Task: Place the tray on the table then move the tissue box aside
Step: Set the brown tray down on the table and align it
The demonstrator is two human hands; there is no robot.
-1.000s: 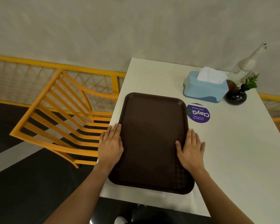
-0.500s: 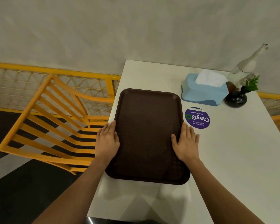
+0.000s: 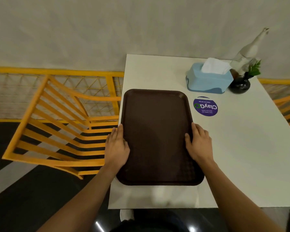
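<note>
One brown tray (image 3: 157,136), one blue tissue box (image 3: 208,82), one dark vase (image 3: 239,84), one round purple sticker (image 3: 205,106), all on a white tabletop (image 3: 241,148) against a grey wall, yellow chair (image 3: 57,128) alongside. Tray lies flat, long axis running away from the person. Left hand (image 3: 117,148) and right hand (image 3: 198,143) clasp its long edges, fingers curled. Tissue box sits beyond the tray's far right corner.

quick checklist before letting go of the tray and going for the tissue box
1. Tray flat on the table: ok.
2. Tray fully on the tabletop: ok, though its left rim sits right at the table edge.
3. Left hand and right hand off the tray: not ok, both rest on its side rims.
4. Tissue box free to grasp: ok.
5. Room beside the box: cannot tell; vase stands close on its right.
</note>
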